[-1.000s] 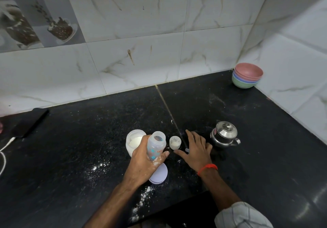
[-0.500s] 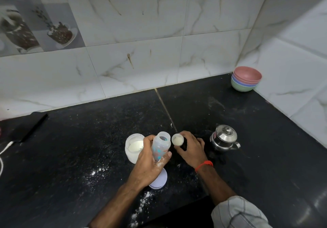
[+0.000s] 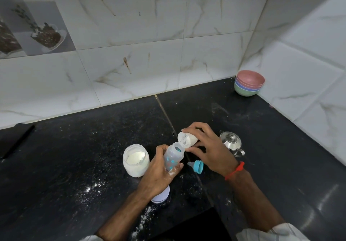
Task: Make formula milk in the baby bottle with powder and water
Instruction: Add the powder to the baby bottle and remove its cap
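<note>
My left hand [image 3: 157,175] grips a clear baby bottle [image 3: 173,156] with coloured print, tilted to the right with its mouth open. My right hand [image 3: 207,147] holds a small white cup [image 3: 187,139] tipped on its side, its rim touching the bottle's mouth. An open jar of white powder [image 3: 136,160] stands just left of the bottle. The bottle's teat with a blue ring [image 3: 196,166] lies on the black counter [image 3: 271,165] under my right hand. A small steel pot with a lid [image 3: 231,142] stands behind my right hand.
The jar's pale lid [image 3: 162,195] lies partly under my left wrist. White powder is spilled on the counter near it. Stacked coloured bowls [image 3: 249,85] sit in the far right corner. A dark flat object [image 3: 13,139] lies at the left edge. Tiled walls close the back and right.
My right hand picked the small white cup off the counter, lifted it and tipped it against the bottle's mouth. The left hand tilted the bottle toward it. The blue-ringed teat came into sight.
</note>
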`<state>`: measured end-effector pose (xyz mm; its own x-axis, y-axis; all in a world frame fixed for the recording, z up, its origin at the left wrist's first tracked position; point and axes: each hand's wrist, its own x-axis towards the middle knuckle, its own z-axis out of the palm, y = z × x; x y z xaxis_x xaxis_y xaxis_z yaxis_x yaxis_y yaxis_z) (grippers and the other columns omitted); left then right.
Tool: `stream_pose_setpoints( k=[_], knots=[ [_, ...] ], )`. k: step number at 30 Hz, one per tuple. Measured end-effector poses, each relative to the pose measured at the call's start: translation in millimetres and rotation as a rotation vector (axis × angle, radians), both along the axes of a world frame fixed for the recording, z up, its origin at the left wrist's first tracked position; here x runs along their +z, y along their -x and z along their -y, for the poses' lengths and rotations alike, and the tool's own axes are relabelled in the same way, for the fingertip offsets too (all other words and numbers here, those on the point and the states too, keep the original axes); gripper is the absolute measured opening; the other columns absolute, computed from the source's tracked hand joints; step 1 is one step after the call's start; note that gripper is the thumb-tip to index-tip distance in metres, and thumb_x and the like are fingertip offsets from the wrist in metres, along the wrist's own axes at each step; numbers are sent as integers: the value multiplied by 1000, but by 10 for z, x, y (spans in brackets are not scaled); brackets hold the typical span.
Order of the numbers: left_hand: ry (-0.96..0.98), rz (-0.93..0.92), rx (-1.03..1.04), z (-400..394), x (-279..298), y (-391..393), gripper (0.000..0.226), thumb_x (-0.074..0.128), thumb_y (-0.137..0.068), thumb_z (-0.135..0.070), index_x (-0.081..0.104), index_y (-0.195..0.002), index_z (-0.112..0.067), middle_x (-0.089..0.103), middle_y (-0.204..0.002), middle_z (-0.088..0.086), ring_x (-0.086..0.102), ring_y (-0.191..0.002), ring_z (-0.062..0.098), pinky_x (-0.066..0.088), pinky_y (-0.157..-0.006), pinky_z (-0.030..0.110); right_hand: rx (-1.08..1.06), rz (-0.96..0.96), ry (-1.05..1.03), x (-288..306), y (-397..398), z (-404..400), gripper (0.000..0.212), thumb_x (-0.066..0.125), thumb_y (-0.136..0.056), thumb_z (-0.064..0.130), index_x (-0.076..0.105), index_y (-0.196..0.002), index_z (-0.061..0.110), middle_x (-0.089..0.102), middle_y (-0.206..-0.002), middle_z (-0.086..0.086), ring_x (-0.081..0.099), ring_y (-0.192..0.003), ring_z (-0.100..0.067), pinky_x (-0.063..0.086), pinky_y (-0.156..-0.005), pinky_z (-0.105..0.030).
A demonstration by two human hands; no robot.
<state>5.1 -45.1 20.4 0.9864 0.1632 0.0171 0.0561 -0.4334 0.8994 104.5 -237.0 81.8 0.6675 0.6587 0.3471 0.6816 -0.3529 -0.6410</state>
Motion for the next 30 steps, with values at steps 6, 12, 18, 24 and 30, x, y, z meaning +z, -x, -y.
stream_pose_setpoints(
  k=[6, 12, 18, 24, 30],
  knots=[
    [46, 29, -25, 63, 40, -15, 52, 77, -91, -37, 35, -122, -36, 61, -125, -10, 66, -110, 8, 54, -81, 14, 49, 92, 131, 142, 74, -4, 60, 69, -94, 9, 50, -149, 26, 34, -149, -2, 51, -131, -14, 44, -110, -24],
    [51, 56, -48, 90, 87, -14, 52, 76, -92, -35, 34, -122, -35, 60, -122, -12, 65, -107, 2, 52, -78, 10, 37, 155, 156, 172, 137, -10, 50, 56, -104, 24, 46, -153, 26, 32, -158, -7, 44, -138, -18, 42, -115, -30],
    [59, 77, -55, 104, 104, -1, 51, 75, -93, -35, 36, -125, -32, 60, -123, -15, 61, -110, -9, 53, -79, 10, 44, 214, 85, 164, 187, -34, 50, 69, -94, 4, 60, -141, 20, 37, -158, -11, 51, -133, -19, 49, -110, -33],
    [72, 79, -65, 117, 136, -23, 51, 74, -92, -39, 35, -125, -34, 59, -125, -15, 65, -109, 3, 55, -80, 13, 57, 234, 59, 219, 218, -42, 44, 66, -92, -1, 65, -134, 14, 40, -157, -15, 52, -137, -29, 53, -106, -42],
    [82, 81, -75, 126, 150, -35, 52, 75, -92, -38, 36, -126, -34, 61, -127, -13, 66, -112, 5, 57, -85, 16, 35, 247, 12, 252, 241, -32, 36, 56, -98, 9, 68, -131, 15, 42, -156, -12, 49, -139, -22, 55, -103, -37]
  ],
)
